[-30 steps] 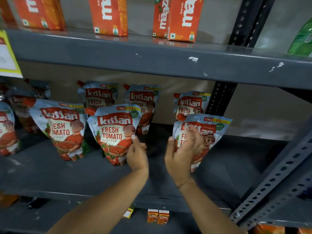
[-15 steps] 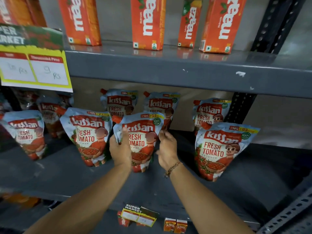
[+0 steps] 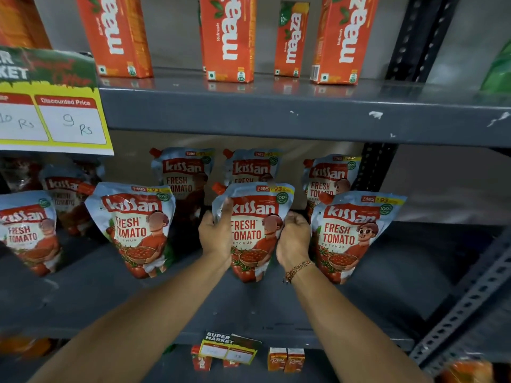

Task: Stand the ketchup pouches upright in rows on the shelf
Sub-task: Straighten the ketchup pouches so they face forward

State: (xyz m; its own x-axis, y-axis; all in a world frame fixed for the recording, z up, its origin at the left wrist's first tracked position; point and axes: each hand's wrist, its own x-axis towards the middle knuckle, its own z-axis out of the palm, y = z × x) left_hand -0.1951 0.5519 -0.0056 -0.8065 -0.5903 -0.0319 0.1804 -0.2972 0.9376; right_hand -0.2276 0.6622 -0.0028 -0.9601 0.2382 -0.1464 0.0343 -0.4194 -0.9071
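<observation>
Several blue-and-red Kissan ketchup pouches stand upright in two rows on the grey middle shelf [image 3: 91, 297]. The middle front pouch [image 3: 255, 230] is held from both sides: my left hand [image 3: 215, 233] grips its left edge with fingers curled over the top corner, and my right hand [image 3: 293, 239] presses its right edge. To its left a front pouch [image 3: 135, 228] stands free, and to its right another [image 3: 351, 233]. Behind stand three back-row pouches [image 3: 185, 175], partly hidden. More pouches [image 3: 25, 230] stand at the far left.
Orange Maaza cartons [image 3: 229, 37] stand on the shelf above. A yellow price card [image 3: 52, 117] hangs at upper left. A perforated rack upright [image 3: 467, 302] runs along the right; the shelf's right part is bare. Small juice boxes [image 3: 286, 359] and a tag sit below.
My hands left the right front pouch and moved to the middle front pouch, closing on its two sides. The view shifted left and closer.
</observation>
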